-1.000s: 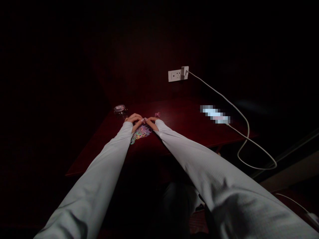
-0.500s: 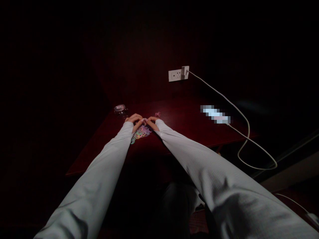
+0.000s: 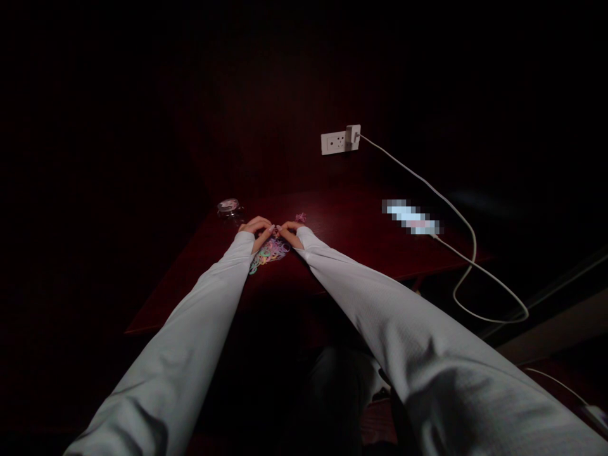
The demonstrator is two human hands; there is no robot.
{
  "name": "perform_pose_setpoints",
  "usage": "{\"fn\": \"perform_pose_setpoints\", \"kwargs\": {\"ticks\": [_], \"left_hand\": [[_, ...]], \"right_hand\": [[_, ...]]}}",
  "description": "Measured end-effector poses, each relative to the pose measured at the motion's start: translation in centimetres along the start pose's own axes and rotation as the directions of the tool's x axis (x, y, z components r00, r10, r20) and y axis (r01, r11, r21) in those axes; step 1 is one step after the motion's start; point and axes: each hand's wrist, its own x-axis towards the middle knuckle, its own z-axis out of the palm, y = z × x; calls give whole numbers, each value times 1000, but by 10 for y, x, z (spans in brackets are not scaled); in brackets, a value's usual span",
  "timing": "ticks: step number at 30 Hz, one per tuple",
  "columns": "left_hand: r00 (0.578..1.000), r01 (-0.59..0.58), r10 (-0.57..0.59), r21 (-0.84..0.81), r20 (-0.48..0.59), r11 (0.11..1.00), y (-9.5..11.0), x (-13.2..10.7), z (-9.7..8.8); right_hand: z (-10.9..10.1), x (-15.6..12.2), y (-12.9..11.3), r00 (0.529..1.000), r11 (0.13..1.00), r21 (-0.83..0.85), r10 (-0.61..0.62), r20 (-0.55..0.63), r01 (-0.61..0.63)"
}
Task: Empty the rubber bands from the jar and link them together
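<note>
My left hand (image 3: 258,232) and my right hand (image 3: 290,233) meet above the table, thumbs and fingertips pinched close together. Whatever is between the fingertips is too small and dark to make out. Just beneath and in front of them lies a loose pile of pastel loops (image 3: 270,254), in green, purple, pink and yellow, that look like elastic hair ties; my hands partly cover it. A small pink bunch of similar loops (image 3: 301,218) lies just beyond my right hand. Behind my left hand stands a clear jar (image 3: 230,209) with pinkish contents or lid.
The dark red table (image 3: 351,244) reaches back to a wall with a white socket (image 3: 334,143). A charger (image 3: 353,134) is plugged in there. Its white cable (image 3: 468,228) loops over the right edge to a blurred-out bright device (image 3: 411,217).
My fingertips have shifted very slightly against each other. The pile, the pink bunch and the jar lie as before.
</note>
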Motion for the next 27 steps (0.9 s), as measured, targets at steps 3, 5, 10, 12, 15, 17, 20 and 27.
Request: {"fn": "perform_pose_setpoints", "kwargs": {"ticks": [3, 5, 10, 12, 15, 17, 20, 27], "left_hand": [[1000, 6, -6, 2, 14, 1000, 0, 0, 0], [1000, 5, -5, -2, 17, 1000, 1, 0, 0], [1000, -9, 10, -12, 15, 1000, 0, 0, 0], [1000, -14, 15, -10, 16, 1000, 0, 0, 0], [1000, -8, 8, 3, 20, 1000, 0, 0, 0], [1000, -7, 6, 4, 24, 1000, 1, 0, -1], [1000, -9, 9, 3, 30, 1000, 1, 1, -1], [1000, -9, 9, -9, 24, 1000, -1, 1, 0]], "right_hand": [[-1, 0, -1, 1000, 1000, -2, -15, 6, 15], [-1, 0, -2, 1000, 1000, -4, -20, 6, 20], [-1, 1, 2, 1000, 999, -23, -23, 16, 23], [-1, 2, 3, 1000, 999, -39, -18, 16, 19], [-1, 3, 4, 1000, 998, -57, -9, 12, 10], [-1, 2, 4, 1000, 998, -63, -11, 13, 11], [-2, 2, 5, 1000, 998, -67, -16, 3, 16], [2, 6, 12, 999, 998, -45, -34, -2, 34]]}}
